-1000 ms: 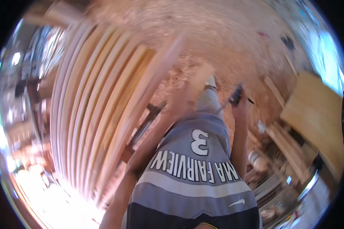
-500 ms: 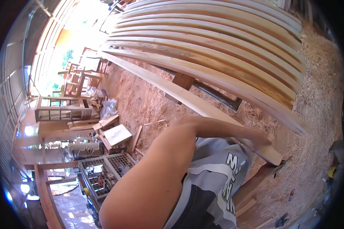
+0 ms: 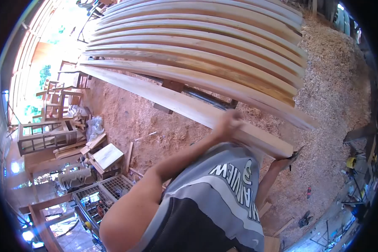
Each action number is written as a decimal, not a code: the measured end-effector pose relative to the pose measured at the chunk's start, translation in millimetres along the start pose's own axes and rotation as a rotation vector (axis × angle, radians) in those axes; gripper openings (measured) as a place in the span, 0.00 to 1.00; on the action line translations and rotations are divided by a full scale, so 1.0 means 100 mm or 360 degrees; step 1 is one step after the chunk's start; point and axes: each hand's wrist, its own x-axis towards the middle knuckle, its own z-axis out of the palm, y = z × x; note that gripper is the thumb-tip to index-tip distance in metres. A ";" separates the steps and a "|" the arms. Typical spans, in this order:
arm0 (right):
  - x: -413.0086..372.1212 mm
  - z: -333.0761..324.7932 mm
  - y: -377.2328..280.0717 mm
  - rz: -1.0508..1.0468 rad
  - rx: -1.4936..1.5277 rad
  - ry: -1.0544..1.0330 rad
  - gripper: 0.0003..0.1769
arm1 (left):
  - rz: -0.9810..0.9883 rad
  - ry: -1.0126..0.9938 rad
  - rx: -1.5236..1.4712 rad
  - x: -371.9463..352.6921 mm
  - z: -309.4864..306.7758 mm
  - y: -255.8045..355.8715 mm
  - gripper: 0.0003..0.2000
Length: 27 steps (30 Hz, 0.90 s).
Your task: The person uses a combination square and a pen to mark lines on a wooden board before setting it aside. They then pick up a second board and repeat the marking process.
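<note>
**Step in hand: handling the long plank at its near end**

1. Position of the workpiece. The long plank (image 3: 189,107) runs just beside the near edge of the plank stack (image 3: 206,46). Its near end is held clear of the sawdust floor (image 3: 336,84) in front of the person's chest. Its far end runs off toward the bright opening and cannot be seen resting on anything. The stack sits on a dark bar (image 3: 206,97) and a wood block (image 3: 172,86).

2. Left hand (image 3: 229,122). The grip is closed, with the fingers curled over the plank's upper edge a little way back from its near end.

3. Right hand (image 3: 286,158). It is under the plank's end corner and mostly hidden by the wood. A small dark object (image 3: 297,154) shows at the same spot. It cannot be told whether this grip is together or apart, or whether it holds the object or the plank.

4. Judgement. The plank appears to be carried or steadied at this one end only, and it is not yet laid in line with the stack.

5. Requirements for the next move. Any shift of the plank calls for firm support under the near end, both hands clear of the gap between plank and stack, and attention to the unseen far end. The loose shavings underfoot call for careful footing.
</note>
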 end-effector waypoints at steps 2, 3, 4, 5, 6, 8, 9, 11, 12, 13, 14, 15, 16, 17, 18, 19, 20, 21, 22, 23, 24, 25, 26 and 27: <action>-0.04 0.10 -0.07 -0.0047 -0.0001 -0.0038 0.30 | -0.0626 0.0734 -0.0253 -0.32 -0.61 -0.49 0.17; -0.01 0.14 -0.05 -0.0069 -0.0010 -0.0065 0.30 | -0.0736 0.1121 -0.0224 -0.39 -0.81 -0.77 0.17; -0.01 0.19 -0.08 -0.0096 -0.0038 -0.0081 0.31 | -0.0844 0.1514 -0.0203 -0.43 -0.95 -1.03 0.17; -0.04 0.25 -0.11 -0.0118 -0.0080 -0.0113 0.31 | -0.0847 0.1556 -0.0205 -0.49 -1.03 -1.26 0.17; -0.12 0.35 -0.17 -0.0113 -0.0128 -0.0099 0.33 | -0.1033 0.1798 -0.0566 -0.54 -1.08 -1.48 0.19; -0.19 0.47 -0.24 -0.0085 -0.0156 -0.0010 0.35 | -0.1199 0.2088 -0.0969 -0.70 -1.16 -1.90 0.22; -0.19 0.50 -0.24 -0.0064 -0.0134 0.0065 0.36 | -0.1319 0.1993 -0.1636 -0.77 -1.18 -2.11 0.27; -0.14 0.43 -0.22 -0.0013 -0.0130 0.0121 0.35 | -0.1357 0.1820 -0.2304 -0.71 -1.24 -2.39 0.34; -0.12 0.38 -0.21 0.0006 -0.0143 0.0126 0.34 | -0.1020 0.1511 -0.2594 -0.67 -1.17 -2.45 0.41; -0.09 0.34 -0.17 0.0023 -0.0152 0.0113 0.33 | -0.0674 0.1191 -0.2841 -0.64 -1.05 -2.50 0.49; -0.06 0.31 -0.15 0.0028 -0.0166 0.0102 0.33 | -0.0674 0.1215 -0.2853 -0.54 -0.97 -2.47 0.49; -0.05 0.29 -0.13 0.0046 -0.0179 0.0086 0.32 | -0.0700 0.1333 -0.2687 -0.38 -0.93 -2.44 0.52; -0.03 0.26 -0.11 0.0057 -0.0192 0.0074 0.31 | -0.0728 0.1442 -0.2515 -0.29 -0.89 -2.40 0.56; -0.01 0.24 -0.08 0.0075 -0.0202 0.0069 0.31 | -0.0787 0.1524 -0.2566 -0.25 -0.90 -2.40 0.56; 0.00 0.22 -0.05 0.0091 -0.0200 0.0075 0.30 | -0.0781 0.1522 -0.2561 -0.27 -0.90 -2.38 0.56; 0.03 0.21 -0.03 0.0107 -0.0213 0.0069 0.30 | -0.0791 0.1529 -0.2530 -0.33 -0.85 -2.35 0.53; 0.07 0.18 0.00 0.0123 -0.0227 0.0063 0.29 | -0.0806 0.1538 -0.2502 -0.37 -0.82 -2.29 0.50; 0.07 0.17 0.03 0.0141 -0.0236 0.0060 0.29 | -0.0814 0.1538 -0.2501 -0.43 -0.76 -2.45 0.50; 0.08 0.16 0.09 0.0159 -0.0252 0.0034 0.28 | -0.0676 0.1551 -0.2248 -0.51 -0.67 -2.61 0.46; 0.13 0.15 0.14 0.0179 -0.0259 0.0034 0.28 | -0.0546 0.1580 -0.1996 -0.59 -0.58 -2.83 0.42; 0.22 0.06 0.16 0.0192 -0.0274 0.0043 0.27 | -0.0516 0.1545 -0.1988 -0.61 -0.56 -2.84 0.41; 0.29 -0.05 0.20 0.0205 -0.0281 0.0051 0.27 | -0.0540 0.1457 -0.2061 -0.70 -0.63 -2.84 0.40; 0.37 -0.17 0.25 0.0205 -0.0301 0.0054 0.27 | -0.0583 0.1355 -0.2123 -0.81 -0.70 -2.85 0.39; 0.43 -0.25 0.31 0.0210 -0.0324 0.0056 0.26 | -0.0636 0.1212 -0.2182 -0.96 -0.79 -2.94 0.39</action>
